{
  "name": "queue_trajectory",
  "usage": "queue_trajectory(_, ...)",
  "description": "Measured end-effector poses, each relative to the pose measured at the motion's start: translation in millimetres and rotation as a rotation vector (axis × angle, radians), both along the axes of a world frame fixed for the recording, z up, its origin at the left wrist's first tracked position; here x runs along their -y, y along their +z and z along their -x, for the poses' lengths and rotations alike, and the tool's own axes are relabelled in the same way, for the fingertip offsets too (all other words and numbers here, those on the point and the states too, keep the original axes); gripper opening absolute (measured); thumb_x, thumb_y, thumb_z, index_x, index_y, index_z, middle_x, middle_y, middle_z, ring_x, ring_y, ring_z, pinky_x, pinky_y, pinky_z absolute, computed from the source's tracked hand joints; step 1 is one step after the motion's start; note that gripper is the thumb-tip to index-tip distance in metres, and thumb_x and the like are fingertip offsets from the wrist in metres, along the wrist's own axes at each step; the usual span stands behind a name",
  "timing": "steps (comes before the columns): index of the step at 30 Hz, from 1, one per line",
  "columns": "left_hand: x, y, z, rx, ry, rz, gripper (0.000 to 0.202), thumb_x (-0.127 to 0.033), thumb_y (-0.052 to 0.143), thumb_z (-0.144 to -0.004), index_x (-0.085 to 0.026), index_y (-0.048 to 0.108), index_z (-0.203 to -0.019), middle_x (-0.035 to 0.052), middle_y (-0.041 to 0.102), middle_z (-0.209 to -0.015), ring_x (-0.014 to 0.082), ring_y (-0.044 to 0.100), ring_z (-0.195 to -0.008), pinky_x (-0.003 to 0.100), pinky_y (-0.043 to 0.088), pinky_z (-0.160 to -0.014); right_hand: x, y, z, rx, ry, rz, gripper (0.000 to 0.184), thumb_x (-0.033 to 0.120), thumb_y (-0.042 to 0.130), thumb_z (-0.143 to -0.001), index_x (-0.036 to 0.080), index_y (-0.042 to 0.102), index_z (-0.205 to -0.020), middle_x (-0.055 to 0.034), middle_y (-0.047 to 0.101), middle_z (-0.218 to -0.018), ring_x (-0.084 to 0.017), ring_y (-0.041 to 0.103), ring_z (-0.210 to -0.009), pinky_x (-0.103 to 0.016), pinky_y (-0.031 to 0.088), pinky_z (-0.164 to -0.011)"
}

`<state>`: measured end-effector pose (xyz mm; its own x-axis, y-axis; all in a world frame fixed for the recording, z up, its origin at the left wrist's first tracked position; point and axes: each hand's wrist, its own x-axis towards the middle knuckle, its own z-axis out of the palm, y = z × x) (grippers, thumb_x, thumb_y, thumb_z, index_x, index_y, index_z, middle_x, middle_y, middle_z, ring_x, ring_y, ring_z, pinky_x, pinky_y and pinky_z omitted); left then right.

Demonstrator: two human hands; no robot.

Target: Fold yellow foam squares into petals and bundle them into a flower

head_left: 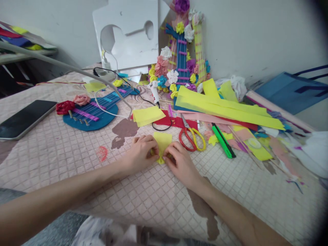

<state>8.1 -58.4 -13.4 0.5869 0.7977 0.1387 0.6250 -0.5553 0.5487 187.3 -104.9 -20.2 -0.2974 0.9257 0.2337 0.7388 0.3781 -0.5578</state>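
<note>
I find left hand (144,152) and right hand (180,164) pinching a gathered yellow sheet (163,138). Loop-handled scissors (188,128) lie at its two o'clock.

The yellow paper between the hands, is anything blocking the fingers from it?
Nothing visible does: the left hand and the right hand both pinch the yellow paper near its lower end.
</note>
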Motion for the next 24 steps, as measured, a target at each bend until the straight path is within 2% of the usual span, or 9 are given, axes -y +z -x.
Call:
queue_trajectory(6,0.4,-1.2,2.1,-0.015,-0.044,-0.04,0.004,-0.019,0.055,-0.076,-0.018,0.059,-0.073,0.0026,0.058,-0.086,0.0194,0.053,-0.088,0.035,0.034,-0.079,0.8,0.4,0.2,0.014,-0.003,0.006,0.011,0.009,0.052,-0.08,0.02,0.052,-0.08,-0.0044,0.052,-0.088,-0.019,0.051,-0.084,-0.035,0.043,-0.076)
queue_trajectory(13,1.3,-2.1,5.7,-0.031,-0.082,-0.046,0.008,-0.02,0.059,-0.07,-0.019,0.058,-0.078,0.0036,0.057,-0.091,0.0207,0.051,-0.091,0.035,0.034,-0.08,1.0,-0.6,-0.1,0.037,0.0,-0.005,0.014,0.012,0.058,-0.074,0.02,0.051,-0.082,-0.0043,0.051,-0.09,-0.02,0.051,-0.087,-0.036,0.043,-0.078)
queue_trajectory(21,1.1,2.2,8.8,-0.05,-0.13,-0.005,0.033,-0.037,0.074,-0.061,-0.02,0.058,-0.084,0.0036,0.055,-0.096,0.0237,0.049,-0.095,0.039,0.033,-0.086,2.7,5.8,-4.5,0.034,0.049,0.063,0.028,0.018,0.068,-0.066,0.021,0.051,-0.088,-0.0037,0.049,-0.095,-0.021,0.05,-0.092,-0.037,0.043,-0.08)
queue_trajectory(24,0.0,2.5,9.6,-0.053,-0.141,0.015,0.04,-0.042,0.076,-0.058,-0.02,0.057,-0.086,0.0033,0.054,-0.096,0.0239,0.049,-0.095,0.04,0.032,-0.087,1.5,8.8,-7.5,0.015,0.079,0.103,0.028,0.019,0.069,-0.067,0.021,0.052,-0.09,-0.0039,0.049,-0.096,-0.021,0.05,-0.093,-0.037,0.043,-0.08)
